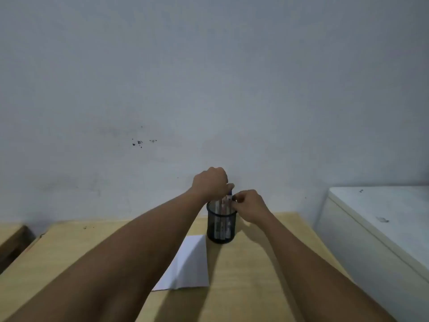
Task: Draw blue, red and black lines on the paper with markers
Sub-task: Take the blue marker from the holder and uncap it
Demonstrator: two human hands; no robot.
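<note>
Both hands are working at the black wire-mesh pen cup (221, 225) standing on the pale wooden desk (255, 263). The left hand (210, 183) is curling closed over the white-barrelled markers (223, 206) in it, apparently pinching the blue-capped marker (229, 194) to lift it. The right hand (249, 205) is resting half-curled at the rim, probably steadying the cup; whether it is gripping anything, I cannot tell. The white sheet of paper (190, 266) is lying flat, nearer the body, ready for lines.
</note>
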